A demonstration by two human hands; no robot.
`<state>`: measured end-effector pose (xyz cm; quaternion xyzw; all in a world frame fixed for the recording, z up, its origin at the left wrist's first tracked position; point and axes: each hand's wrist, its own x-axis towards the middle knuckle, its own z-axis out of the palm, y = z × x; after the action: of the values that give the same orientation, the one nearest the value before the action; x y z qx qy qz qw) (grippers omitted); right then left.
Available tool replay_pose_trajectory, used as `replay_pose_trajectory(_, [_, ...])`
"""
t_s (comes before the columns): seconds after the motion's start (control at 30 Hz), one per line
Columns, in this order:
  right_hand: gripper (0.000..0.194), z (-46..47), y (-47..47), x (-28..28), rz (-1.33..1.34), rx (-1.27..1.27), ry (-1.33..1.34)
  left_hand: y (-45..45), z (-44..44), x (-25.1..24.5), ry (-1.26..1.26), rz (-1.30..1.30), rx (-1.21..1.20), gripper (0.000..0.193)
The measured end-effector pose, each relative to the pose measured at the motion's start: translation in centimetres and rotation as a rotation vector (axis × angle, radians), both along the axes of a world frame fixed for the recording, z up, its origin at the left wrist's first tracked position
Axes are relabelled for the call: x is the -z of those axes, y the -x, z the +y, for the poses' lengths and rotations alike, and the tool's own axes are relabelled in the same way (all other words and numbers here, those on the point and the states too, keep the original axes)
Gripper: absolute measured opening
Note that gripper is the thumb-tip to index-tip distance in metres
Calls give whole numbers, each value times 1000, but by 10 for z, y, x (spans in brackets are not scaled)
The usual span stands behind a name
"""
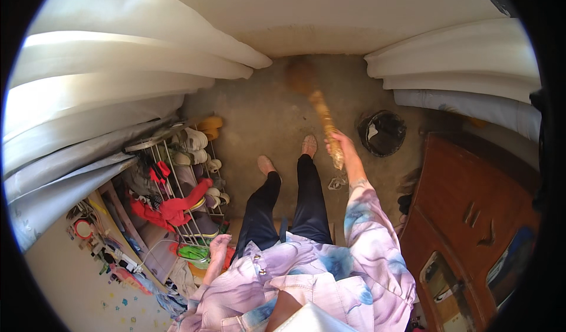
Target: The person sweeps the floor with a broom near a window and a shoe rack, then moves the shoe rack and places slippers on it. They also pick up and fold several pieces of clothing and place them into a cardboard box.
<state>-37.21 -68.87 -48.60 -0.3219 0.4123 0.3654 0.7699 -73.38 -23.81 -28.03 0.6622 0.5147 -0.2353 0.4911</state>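
My right hand (342,144) grips the bound handle of a hand broom (327,119). The broom's brown head (300,76) is blurred and points towards the far wall, low over the concrete floor (261,115). By my left hip my left hand (219,245) hangs with its fingers loosely curled, and no object shows in it. A crumpled pale scrap (337,182) lies on the floor below the broom handle's end. My feet stand apart on the floor, the right one (309,145) nearer the broom.
A lined waste bin (382,133) stands right of the broom. Along the left, a metal shoe rack (177,186) carries shoes and red cloth. Pale drapes (451,53) hang on both sides. A brown wooden cabinet (468,190) is at the right, a green basket (193,252) near my left hand.
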Motion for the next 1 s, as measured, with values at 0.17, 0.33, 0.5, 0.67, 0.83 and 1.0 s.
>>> replay_pose_trajectory(0.17, [66, -8, 63, -50, -101, 86, 193, -23, -43, -2, 62, 30, 4, 9])
replay_pose_trajectory(0.33, [75, 28, 44, -81, -126, -189, 51, -65, -66, -3, 94, 21, 89, 10])
replay_pose_trajectory(0.5, [49, -18, -32, -10, -166, -195, 82, -86, -67, -4, 63, 32, 113, 11])
replay_pose_trajectory(0.67, [43, -40, 15, -25, -75, 222, 72, -90, -61, -4, 87, 30, 42, 11])
replay_pose_trajectory(0.83, [75, 6, 65, -76, -12, 257, 134, -87, -68, 2, 61, 88, 168, 10])
replay_pose_trajectory(1.0, [58, 10, 33, -37, -126, 413, -39, -96, -69, 7, 123, 89, 179, 10])
